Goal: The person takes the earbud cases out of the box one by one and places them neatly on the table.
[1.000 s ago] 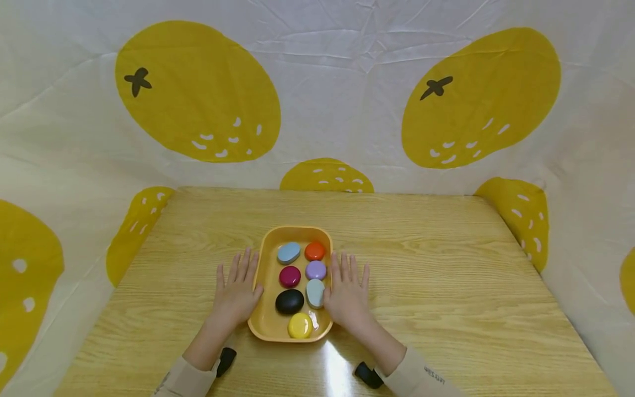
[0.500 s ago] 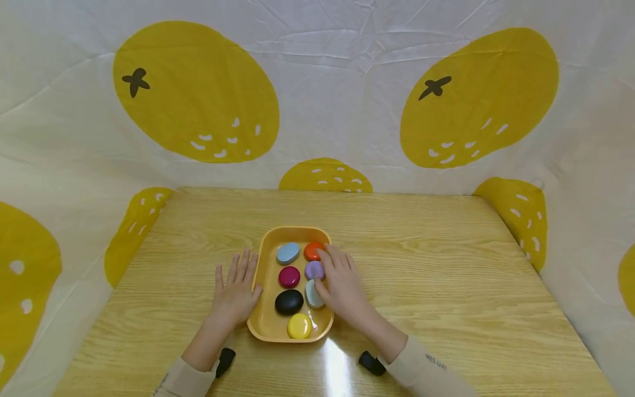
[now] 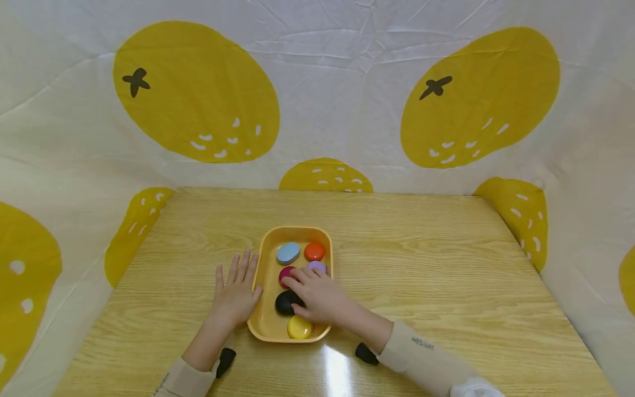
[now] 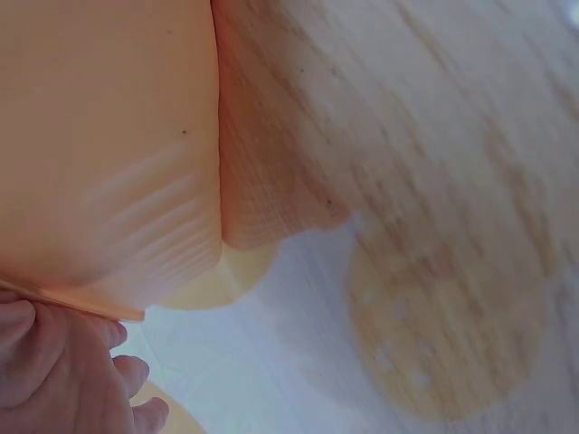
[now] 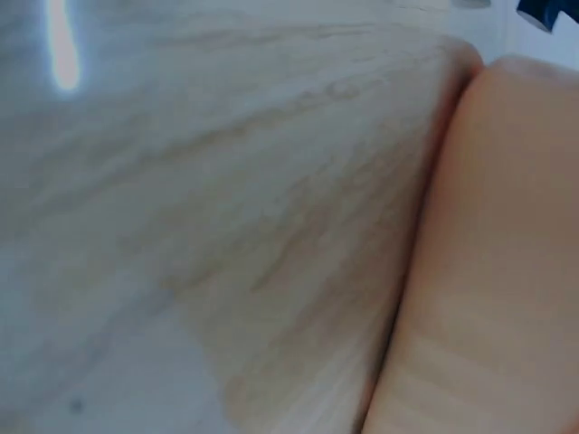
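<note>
A shallow orange tray [image 3: 265, 324] holds several smooth pebble-like pieces. My left hand [image 3: 234, 295] lies flat along its left side, fingers spread, thumb at the rim. The right hand [image 3: 317, 295] reaches in over the right rim, loosely bent fingers over the crimson piece [image 3: 285, 274] and thumb at the right end of the black piece [image 3: 285, 303]. The pale grey piece is hidden under this hand. In the left wrist view the left hand [image 4: 68, 375] shows beside the tray wall [image 4: 109, 136]; the right wrist view does not show the right hand.
A light blue piece [image 3: 288, 253] and a red-orange piece [image 3: 315, 251] lie at the tray's far end, a lavender piece [image 3: 316, 266] below them and a yellow piece [image 3: 300, 327] at the near end. The wooden table [image 3: 446, 264] meets a patterned cloth [image 3: 342, 110] behind.
My right hand has lifted off the tray's right side and moved left over the pieces, its fingers bending, covering the pale grey one. The left hand stays in place.
</note>
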A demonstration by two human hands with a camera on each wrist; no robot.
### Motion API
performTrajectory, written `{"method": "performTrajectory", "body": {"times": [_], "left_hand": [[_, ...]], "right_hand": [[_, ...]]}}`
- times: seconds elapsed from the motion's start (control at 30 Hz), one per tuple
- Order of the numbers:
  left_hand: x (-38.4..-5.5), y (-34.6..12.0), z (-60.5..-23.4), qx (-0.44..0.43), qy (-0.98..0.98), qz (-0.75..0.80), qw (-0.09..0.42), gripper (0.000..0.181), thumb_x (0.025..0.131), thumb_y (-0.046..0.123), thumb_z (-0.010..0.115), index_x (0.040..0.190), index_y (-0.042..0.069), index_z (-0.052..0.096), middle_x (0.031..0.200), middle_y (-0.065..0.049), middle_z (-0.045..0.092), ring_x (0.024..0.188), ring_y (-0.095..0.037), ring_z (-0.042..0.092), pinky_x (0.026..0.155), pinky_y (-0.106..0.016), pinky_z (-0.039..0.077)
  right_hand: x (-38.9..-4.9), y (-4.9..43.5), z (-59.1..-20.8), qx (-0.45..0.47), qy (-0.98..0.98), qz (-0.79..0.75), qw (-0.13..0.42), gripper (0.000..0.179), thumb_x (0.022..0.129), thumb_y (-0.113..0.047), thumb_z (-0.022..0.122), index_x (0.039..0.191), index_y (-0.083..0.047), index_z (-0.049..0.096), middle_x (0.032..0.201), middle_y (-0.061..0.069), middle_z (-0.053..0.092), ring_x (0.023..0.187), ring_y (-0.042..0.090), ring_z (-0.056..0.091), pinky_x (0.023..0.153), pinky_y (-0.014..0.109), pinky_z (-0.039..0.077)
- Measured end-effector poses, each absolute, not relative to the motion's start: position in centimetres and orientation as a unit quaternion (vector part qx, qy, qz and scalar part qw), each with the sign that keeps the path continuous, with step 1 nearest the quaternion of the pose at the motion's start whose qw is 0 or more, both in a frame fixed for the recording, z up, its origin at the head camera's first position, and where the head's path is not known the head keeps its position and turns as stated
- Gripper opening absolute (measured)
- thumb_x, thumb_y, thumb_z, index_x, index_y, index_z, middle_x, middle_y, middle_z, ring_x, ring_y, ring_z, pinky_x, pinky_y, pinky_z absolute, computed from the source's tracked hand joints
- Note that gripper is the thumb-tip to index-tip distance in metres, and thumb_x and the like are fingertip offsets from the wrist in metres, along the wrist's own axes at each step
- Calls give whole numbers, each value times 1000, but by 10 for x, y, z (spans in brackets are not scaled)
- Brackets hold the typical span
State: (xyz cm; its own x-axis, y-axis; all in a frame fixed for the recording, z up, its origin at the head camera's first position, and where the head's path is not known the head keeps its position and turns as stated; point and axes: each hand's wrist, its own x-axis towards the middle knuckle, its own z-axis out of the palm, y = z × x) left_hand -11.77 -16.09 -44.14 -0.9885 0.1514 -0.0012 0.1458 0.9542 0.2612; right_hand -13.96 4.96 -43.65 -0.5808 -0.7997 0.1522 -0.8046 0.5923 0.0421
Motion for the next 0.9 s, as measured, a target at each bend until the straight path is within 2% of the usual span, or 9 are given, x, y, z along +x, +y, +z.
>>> {"method": "performTrajectory", "body": {"times": [0.17,0.43,0.9], "left_hand": [[-118,-161,-442,78,988,130,12,63,93,26,43,147,7,16,152,-14,10,138,-35,7,106,-60,-1],[-118,-161,-443,77,988,130,16,63,93,26,43,147,7,15,153,-14,9,138,-35,5,106,-60,-1],[-118,-161,-441,77,988,131,14,63,93,25,43,147,6,16,152,-15,11,138,-35,6,105,-61,0]], "right_hand": [[-138,43,-441,476,-877,-13,63,49,81,-43,60,124,-20,52,113,0,51,100,16,50,81,31,44],[-137,35,-447,480,-874,-51,55,48,80,-49,57,123,-26,54,108,-1,51,94,15,50,75,29,43],[-137,26,-449,471,-881,-32,22,46,79,-46,60,118,-23,57,105,1,49,90,16,50,78,30,44]]}}
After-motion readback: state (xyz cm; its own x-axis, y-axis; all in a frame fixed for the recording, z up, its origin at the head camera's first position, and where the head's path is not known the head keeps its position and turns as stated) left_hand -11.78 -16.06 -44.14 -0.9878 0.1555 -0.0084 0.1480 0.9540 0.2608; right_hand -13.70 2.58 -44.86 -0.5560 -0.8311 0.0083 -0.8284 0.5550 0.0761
